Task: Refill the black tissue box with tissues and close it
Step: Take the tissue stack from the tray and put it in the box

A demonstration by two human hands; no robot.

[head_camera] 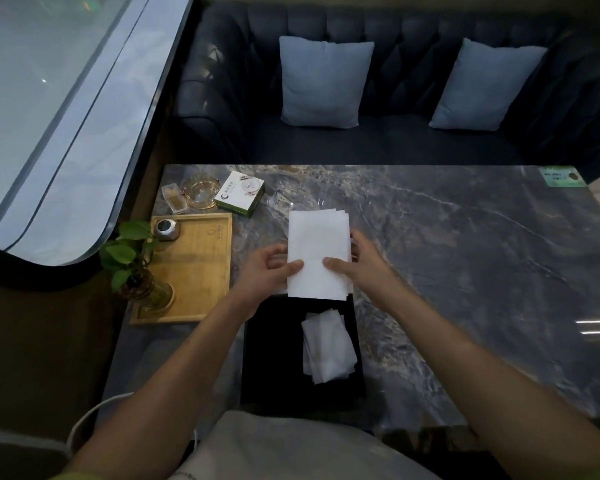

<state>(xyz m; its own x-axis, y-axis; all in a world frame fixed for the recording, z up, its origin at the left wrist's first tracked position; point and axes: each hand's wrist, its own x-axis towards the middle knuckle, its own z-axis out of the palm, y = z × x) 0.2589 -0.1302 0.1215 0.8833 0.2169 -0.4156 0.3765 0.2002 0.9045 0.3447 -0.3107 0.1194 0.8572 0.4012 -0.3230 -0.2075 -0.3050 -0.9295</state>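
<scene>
Both hands held a stack of tissues [317,244] over the far end of the open black tissue box [274,358].

The left hand [267,268] pinched the stack's left edge, thumb on top and fingers curled beneath; the right hand [357,265] gripped the right edge the same way, thumb pressed on the top sheet. The box lay on the marble table [465,254] close to the person, with a few loose tissues [328,348] in its right half. To the left sat a wooden tray [194,271] carrying a potted plant [125,251]; beyond it stood a glass ashtray [200,192] and a small white box [239,192].
</scene>
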